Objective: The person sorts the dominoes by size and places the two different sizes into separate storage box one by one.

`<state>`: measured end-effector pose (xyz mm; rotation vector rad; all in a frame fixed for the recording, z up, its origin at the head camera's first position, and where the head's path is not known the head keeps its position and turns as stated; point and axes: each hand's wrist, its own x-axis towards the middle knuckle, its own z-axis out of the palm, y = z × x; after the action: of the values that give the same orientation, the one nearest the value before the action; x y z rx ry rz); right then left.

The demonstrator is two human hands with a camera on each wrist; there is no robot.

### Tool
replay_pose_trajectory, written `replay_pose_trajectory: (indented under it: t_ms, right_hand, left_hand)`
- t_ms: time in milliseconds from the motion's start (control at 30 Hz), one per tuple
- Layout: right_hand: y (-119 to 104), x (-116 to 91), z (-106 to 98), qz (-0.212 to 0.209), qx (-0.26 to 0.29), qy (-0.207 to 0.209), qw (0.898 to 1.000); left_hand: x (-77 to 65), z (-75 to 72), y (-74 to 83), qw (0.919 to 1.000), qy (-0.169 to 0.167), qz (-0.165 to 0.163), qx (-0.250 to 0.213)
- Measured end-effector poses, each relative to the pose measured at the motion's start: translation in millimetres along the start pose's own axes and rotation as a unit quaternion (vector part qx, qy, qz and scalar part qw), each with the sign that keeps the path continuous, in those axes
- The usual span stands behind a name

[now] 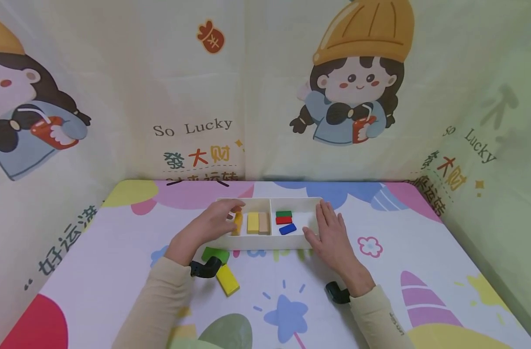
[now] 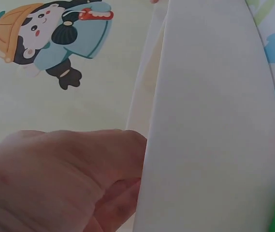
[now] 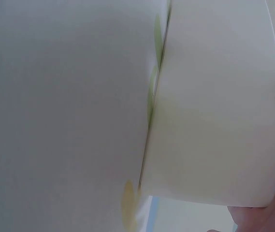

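Note:
A white two-compartment box (image 1: 248, 243) stands at the back of the table. My left hand (image 1: 210, 222) reaches over its left end and pinches an orange-yellow block (image 1: 237, 223) between thumb and fingers, inside the left compartment. Next to that block lie a yellow block (image 1: 253, 223) and a tan block (image 1: 264, 223). The right compartment holds a green block (image 1: 284, 214), a red block (image 1: 284, 220) and a tilted blue block (image 1: 287, 229). With fingers straight, my right hand (image 1: 332, 237) rests against the box's right end. In the left wrist view, the box wall (image 2: 209, 116) hides the left fingertips.
On the table in front of the box's left part lie a larger green block (image 1: 215, 254) and a yellow block (image 1: 228, 280), close to the left wrist's camera. The patterned tablecloth (image 1: 317, 310) covers the table. Behind it hangs a printed curtain (image 1: 274, 160).

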<state>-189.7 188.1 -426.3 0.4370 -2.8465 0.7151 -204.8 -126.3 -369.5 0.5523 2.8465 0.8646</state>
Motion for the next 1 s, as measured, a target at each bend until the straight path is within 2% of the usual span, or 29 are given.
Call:
replay_pose_trajectory:
  t_ms: [300,467,567,667,800,1000]
  right_hand:
    - [-2,0,-1,0.002,-0.001,0.0,1.0]
    - [-2,0,-1,0.002,-0.001,0.0,1.0]
    - [-1,0,-1,0.0,-0.002,0.001,1.0]
    - [-1,-1,0,-0.001,-0.003,0.004,1.0]
    - [-1,-1,0,0.001,-0.006,0.005,1.0]
    - [-1,-1,0,0.001,-0.005,0.004,1.0]
  left_hand:
    - [6.8,2.7,-0.2,0.9996,-0.01,-0.004,0.028]
    - [2.2,1.9,-0.5,0.9999,-0.005,-0.002,-0.012]
    - [-4.6,-0.2,-0.7,0.9989,0.001,0.003,-0.046]
    - [-12.9,-2.3,-0.5,0.998,0.016,0.017,-0.059]
    - [-25.8,-4.2,1.0,0.9967,0.04,0.036,-0.06]
    - [-44.3,-3.2,5.5,0.9939,0.07,0.04,-0.075]
